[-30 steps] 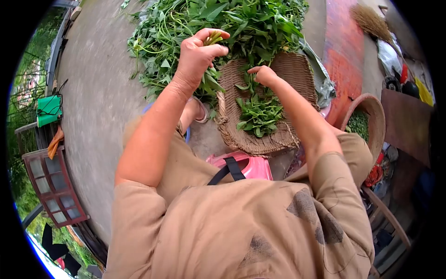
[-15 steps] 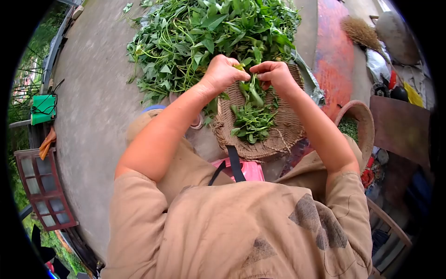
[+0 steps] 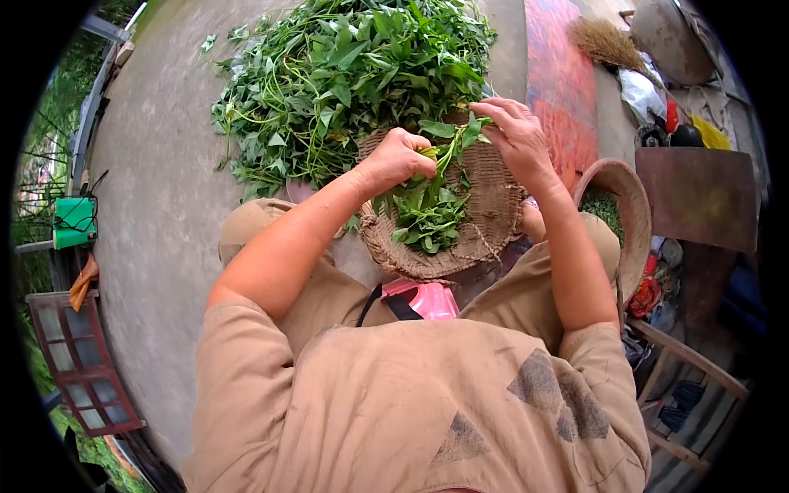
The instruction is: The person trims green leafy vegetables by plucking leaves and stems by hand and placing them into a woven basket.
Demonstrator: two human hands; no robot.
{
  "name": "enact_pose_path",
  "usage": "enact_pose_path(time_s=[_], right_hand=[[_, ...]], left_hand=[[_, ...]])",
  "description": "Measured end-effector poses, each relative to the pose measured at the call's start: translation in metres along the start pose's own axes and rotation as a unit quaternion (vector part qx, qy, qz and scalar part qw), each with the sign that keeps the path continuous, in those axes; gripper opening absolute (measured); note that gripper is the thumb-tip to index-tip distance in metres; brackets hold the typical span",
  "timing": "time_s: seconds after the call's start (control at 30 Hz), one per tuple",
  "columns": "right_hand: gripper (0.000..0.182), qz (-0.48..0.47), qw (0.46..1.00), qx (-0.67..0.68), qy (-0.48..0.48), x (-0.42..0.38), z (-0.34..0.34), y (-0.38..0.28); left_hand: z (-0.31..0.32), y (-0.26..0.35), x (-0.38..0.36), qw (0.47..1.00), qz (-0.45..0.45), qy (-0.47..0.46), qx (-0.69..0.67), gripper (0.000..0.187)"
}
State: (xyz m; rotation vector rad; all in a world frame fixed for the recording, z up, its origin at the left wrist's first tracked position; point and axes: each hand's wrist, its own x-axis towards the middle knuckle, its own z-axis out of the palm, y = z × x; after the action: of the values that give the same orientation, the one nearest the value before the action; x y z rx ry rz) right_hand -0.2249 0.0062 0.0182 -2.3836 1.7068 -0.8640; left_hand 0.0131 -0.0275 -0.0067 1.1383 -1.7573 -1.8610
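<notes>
At upper centre, the left hand point(image 3: 399, 158) pinches a leafy sprig point(image 3: 454, 149) while the right hand point(image 3: 519, 141), fingers loosely spread, touches its leaves.

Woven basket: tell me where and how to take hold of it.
Take the woven basket by its near rim, coming from the person's own side, with one grip at the left corner, where thick braided rope should give good purchase. The far end meets the leafy pile, so it is likely harder to reach. Keep it level: loose greens lie inside.
</notes>
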Motion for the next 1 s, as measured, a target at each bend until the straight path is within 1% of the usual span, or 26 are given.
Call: enact_pose_path(time_s=[0.03, 0.1, 0.13, 0.17, 0.27, 0.3, 0.4, 0.43, 0.53, 0.63, 0.7, 0.8, 0.83, 0.93, 0.97, 1.0], right_hand=[[0.035, -0.019, 0.999, 0.006, -0.027, -0.001, 0.005, 0.007], [0.038, 0.020, 0.991, 0.057, -0.123, -0.004, 0.013, 0.022], [0.040, 0.039, 0.981, 0.082, -0.171, -0.005, 0.016, 0.027], [0.032, 0.040, 0.978, 0.079, -0.189, -0.008, 0.016, 0.031], [0.027, 0.074, 0.968, 0.057, -0.234, -0.003, 0.011, 0.034], [0.020, 0.051, 0.976, 0.047, -0.206, -0.003, 0.010, 0.032], [0.022, 0.059, 0.963, 0.145, -0.217, -0.002, 0.010, 0.030], [0.022, 0.090, 0.949, 0.222, -0.207, -0.005, 0.015, 0.029], [0.023, 0.095, 0.941, 0.203, -0.252, -0.005, 0.012, 0.029], [0.022, 0.103, 0.944, 0.129, -0.285, -0.005, 0.013, 0.040], [0.021, 0.100, 0.956, 0.111, -0.251, -0.008, 0.014, 0.042], [0.019, 0.091, 0.967, 0.091, -0.217, -0.010, 0.017, 0.043], [0.018, 0.086, 0.970, 0.082, -0.211, -0.011, 0.017, 0.042], [0.016, 0.075, 0.976, 0.067, -0.193, -0.010, 0.017, 0.037], [0.016, 0.071, 0.977, 0.064, -0.188, -0.009, 0.017, 0.035], [0.016, 0.074, 0.975, 0.096, -0.187, -0.009, 0.017, 0.035]], left_hand=[[0.000, 0.002, 0.000, 1.000, -0.008, -0.009, -0.019, 0.007], [0.000, 0.006, -0.001, 0.998, -0.023, -0.024, -0.058, 0.006], [-0.002, 0.007, 0.000, 0.997, -0.029, -0.033, -0.056, 0.006], [-0.004, 0.007, 0.002, 0.997, -0.036, -0.041, -0.054, 0.007], [-0.010, 0.007, 0.005, 0.996, -0.058, -0.055, -0.046, 0.010], [-0.010, 0.007, 0.006, 0.995, -0.067, -0.052, -0.047, 0.011], [-0.013, 0.003, 0.009, 0.993, -0.076, -0.053, -0.066, 0.012], [-0.014, 0.000, 0.012, 0.993, -0.074, -0.054, -0.078, 0.012], [-0.015, 0.000, 0.013, 0.991, -0.075, -0.052, -0.094, 0.013], [-0.015, 0.000, 0.015, 0.991, -0.085, -0.048, -0.096, 0.013], [-0.015, -0.003, 0.016, 0.992, -0.085, -0.041, -0.086, 0.015], [-0.011, -0.005, 0.018, 0.984, -0.067, -0.022, -0.162, 0.018], [-0.012, -0.004, 0.017, 0.980, -0.096, -0.026, -0.171, 0.021], [-0.012, -0.007, 0.017, 0.979, -0.116, -0.030, -0.164, 0.021], [-0.011, -0.007, 0.017, 0.982, -0.109, -0.036, -0.150, 0.020], [-0.010, -0.006, 0.017, 0.985, -0.103, -0.042, -0.136, 0.019]])
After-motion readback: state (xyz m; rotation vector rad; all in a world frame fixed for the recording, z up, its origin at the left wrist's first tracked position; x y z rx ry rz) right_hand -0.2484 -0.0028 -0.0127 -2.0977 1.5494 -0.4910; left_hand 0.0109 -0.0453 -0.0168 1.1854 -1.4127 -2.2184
